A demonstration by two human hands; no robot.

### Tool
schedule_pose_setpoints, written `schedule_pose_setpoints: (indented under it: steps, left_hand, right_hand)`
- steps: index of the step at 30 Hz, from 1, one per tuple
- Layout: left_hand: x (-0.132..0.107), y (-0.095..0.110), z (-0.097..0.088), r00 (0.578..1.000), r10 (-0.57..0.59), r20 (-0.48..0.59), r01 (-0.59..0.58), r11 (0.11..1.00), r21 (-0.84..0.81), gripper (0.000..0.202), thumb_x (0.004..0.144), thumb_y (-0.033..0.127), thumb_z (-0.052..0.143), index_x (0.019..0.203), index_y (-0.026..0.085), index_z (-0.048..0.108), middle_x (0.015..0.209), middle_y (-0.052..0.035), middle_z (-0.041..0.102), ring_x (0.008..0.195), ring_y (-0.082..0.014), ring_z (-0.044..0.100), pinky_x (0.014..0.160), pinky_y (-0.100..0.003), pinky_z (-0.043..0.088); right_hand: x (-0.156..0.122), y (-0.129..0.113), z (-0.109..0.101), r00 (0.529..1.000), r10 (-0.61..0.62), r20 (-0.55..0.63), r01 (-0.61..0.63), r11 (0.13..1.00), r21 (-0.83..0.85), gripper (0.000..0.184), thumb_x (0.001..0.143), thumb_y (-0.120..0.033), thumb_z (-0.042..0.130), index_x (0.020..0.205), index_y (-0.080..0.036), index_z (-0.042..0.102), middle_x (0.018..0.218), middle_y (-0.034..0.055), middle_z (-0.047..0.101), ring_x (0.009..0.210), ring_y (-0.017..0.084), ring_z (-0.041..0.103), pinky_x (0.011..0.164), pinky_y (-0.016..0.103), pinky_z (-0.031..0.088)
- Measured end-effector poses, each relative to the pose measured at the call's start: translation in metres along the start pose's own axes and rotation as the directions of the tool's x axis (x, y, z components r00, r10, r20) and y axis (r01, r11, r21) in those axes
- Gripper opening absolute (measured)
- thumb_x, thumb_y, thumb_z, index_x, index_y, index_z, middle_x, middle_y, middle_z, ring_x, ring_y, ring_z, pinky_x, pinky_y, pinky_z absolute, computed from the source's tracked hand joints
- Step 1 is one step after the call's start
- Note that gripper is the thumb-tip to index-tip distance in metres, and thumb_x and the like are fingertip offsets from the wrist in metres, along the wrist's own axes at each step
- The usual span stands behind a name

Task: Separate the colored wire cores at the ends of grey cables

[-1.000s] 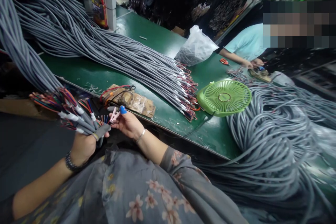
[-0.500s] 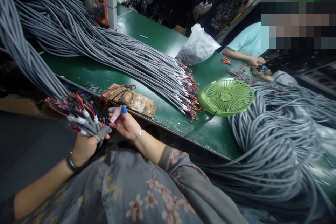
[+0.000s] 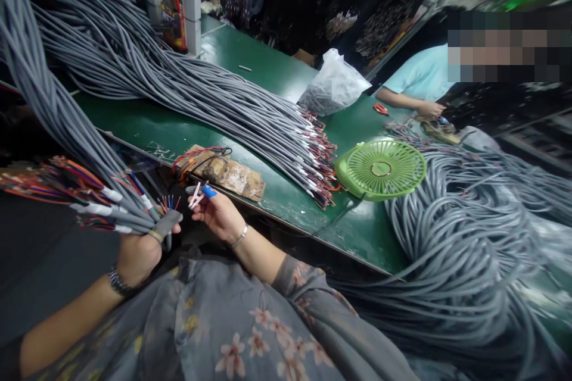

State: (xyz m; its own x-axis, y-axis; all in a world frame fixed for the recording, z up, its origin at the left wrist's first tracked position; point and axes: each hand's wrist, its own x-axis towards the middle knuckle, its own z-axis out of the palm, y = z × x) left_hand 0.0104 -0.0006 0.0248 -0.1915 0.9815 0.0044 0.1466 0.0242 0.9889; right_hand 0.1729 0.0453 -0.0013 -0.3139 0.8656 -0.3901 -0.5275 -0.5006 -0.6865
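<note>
My left hand (image 3: 143, 253) is closed around a bundle of grey multi-core cables (image 3: 129, 214). A grey covering wraps its thumb. Coloured wires (image 3: 58, 181) fan out of the cables' cut ends to the left, past white bands. One cable end with short spread wires (image 3: 168, 203) stands up beside that thumb. My right hand (image 3: 218, 214) is just to the right, apart from the wires, its fingers curled in toward the thumb. A blue cover sits on a fingertip there, and something pale pink, a finger wrap or small object, shows at the tips; I cannot tell which.
On the green table (image 3: 268, 190) lie a taped wooden block (image 3: 232, 175), a long pile of grey cables (image 3: 214, 89), a green fan (image 3: 379, 168) and a white plastic bag (image 3: 335, 86). More cable coils (image 3: 469, 238) lie at right. A co-worker's hand (image 3: 431, 110) is beyond, near orange-handled scissors (image 3: 381, 108).
My right hand has drawn slightly away from the left thumb and the short wires. The bundle in my left hand has turned, its coloured wires now reaching farther left.
</note>
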Motion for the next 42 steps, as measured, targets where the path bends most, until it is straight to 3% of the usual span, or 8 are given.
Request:
schedule_pose_setpoints:
  steps: [3, 6, 11, 18, 26, 37, 40, 42]
  left_hand:
    - [0.002, 0.001, 0.006, 0.999, -0.008, -0.041, 0.006, 0.998, -0.065, 0.022, 0.071, 0.044, 0.08, 0.061, 0.028, 0.069, 0.057, -0.0011, 0.075, 0.057, -0.0226, 0.07, 0.063, -0.037, 0.06]
    - [0.005, -0.002, 0.009, 1.0, 0.015, -0.019, -0.015, 1.0, 0.002, 0.025, 0.069, 0.046, 0.08, 0.058, 0.027, 0.068, 0.053, -0.0012, 0.073, 0.051, -0.0219, 0.067, 0.056, -0.036, 0.056]
    - [0.005, -0.003, 0.01, 0.997, 0.074, 0.006, -0.074, 0.995, 0.061, 0.026, 0.068, 0.046, 0.078, 0.052, 0.027, 0.068, 0.052, -0.001, 0.072, 0.049, -0.0214, 0.067, 0.054, -0.035, 0.056]
    - [0.003, -0.003, 0.008, 0.995, 0.101, 0.027, -0.103, 0.989, 0.105, 0.025, 0.07, 0.045, 0.076, 0.053, 0.028, 0.068, 0.053, -0.0004, 0.072, 0.05, -0.0206, 0.068, 0.059, -0.034, 0.06]
    - [0.003, 0.0, 0.008, 0.992, 0.106, 0.07, -0.115, 0.984, 0.134, 0.027, 0.068, 0.046, 0.076, 0.048, 0.029, 0.07, 0.051, -0.0014, 0.072, 0.049, -0.0208, 0.065, 0.053, -0.034, 0.056]
    - [-0.006, -0.01, -0.006, 0.993, 0.113, 0.027, -0.115, 0.987, 0.108, 0.025, 0.076, 0.045, 0.074, 0.057, 0.029, 0.07, 0.055, 0.0004, 0.074, 0.054, -0.0226, 0.07, 0.061, -0.037, 0.06]
    - [-0.007, -0.018, -0.009, 0.996, 0.086, 0.016, -0.087, 0.993, 0.081, 0.024, 0.081, 0.044, 0.074, 0.062, 0.03, 0.072, 0.059, 0.0005, 0.075, 0.058, -0.0227, 0.071, 0.066, -0.037, 0.061]
    - [-0.007, -0.02, -0.009, 0.997, 0.071, 0.01, -0.071, 0.995, 0.066, 0.024, 0.08, 0.045, 0.075, 0.062, 0.029, 0.071, 0.059, 0.0, 0.075, 0.057, -0.0225, 0.071, 0.064, -0.036, 0.061]
  right_hand:
    - [0.003, 0.004, -0.002, 0.997, -0.066, -0.037, 0.063, 0.995, -0.083, 0.052, 0.097, -0.069, 0.072, 0.086, -0.019, 0.076, 0.077, 0.0032, 0.072, 0.065, 0.013, 0.058, 0.064, 0.025, 0.055]
    - [0.007, 0.009, -0.006, 0.985, -0.156, -0.071, 0.144, 0.977, -0.158, 0.055, 0.096, -0.074, 0.07, 0.091, -0.02, 0.079, 0.078, 0.0033, 0.073, 0.068, 0.015, 0.06, 0.068, 0.027, 0.055]
    - [0.014, 0.012, -0.005, 0.995, -0.097, -0.018, 0.095, 0.992, -0.077, 0.059, 0.087, -0.079, 0.077, 0.089, -0.02, 0.077, 0.078, 0.0029, 0.074, 0.069, 0.015, 0.062, 0.068, 0.027, 0.056]
    - [0.014, 0.012, 0.007, 0.993, -0.028, -0.11, 0.042, 0.991, 0.131, 0.048, 0.084, -0.066, 0.089, 0.083, -0.02, 0.073, 0.074, 0.0001, 0.071, 0.069, 0.013, 0.064, 0.063, 0.023, 0.053]
    - [0.015, 0.012, 0.01, 0.986, -0.028, -0.165, 0.052, 0.989, 0.141, 0.042, 0.086, -0.059, 0.09, 0.082, -0.021, 0.071, 0.075, 0.0012, 0.07, 0.073, 0.016, 0.063, 0.067, 0.026, 0.052]
    - [0.006, 0.01, 0.003, 0.999, 0.039, -0.009, -0.038, 0.994, 0.107, 0.064, 0.1, -0.081, 0.055, 0.084, -0.021, 0.072, 0.084, 0.0052, 0.075, 0.072, 0.016, 0.064, 0.065, 0.025, 0.054]
    - [0.002, 0.009, -0.001, 0.998, 0.04, 0.043, -0.043, 0.996, 0.072, 0.061, 0.1, -0.077, 0.059, 0.083, -0.02, 0.072, 0.086, 0.0065, 0.076, 0.072, 0.015, 0.063, 0.066, 0.025, 0.055]
    - [-0.003, 0.011, -0.004, 0.994, 0.039, 0.105, -0.042, 0.999, 0.029, 0.055, 0.092, -0.074, 0.074, 0.082, -0.02, 0.072, 0.084, 0.0054, 0.076, 0.07, 0.014, 0.062, 0.064, 0.024, 0.054]
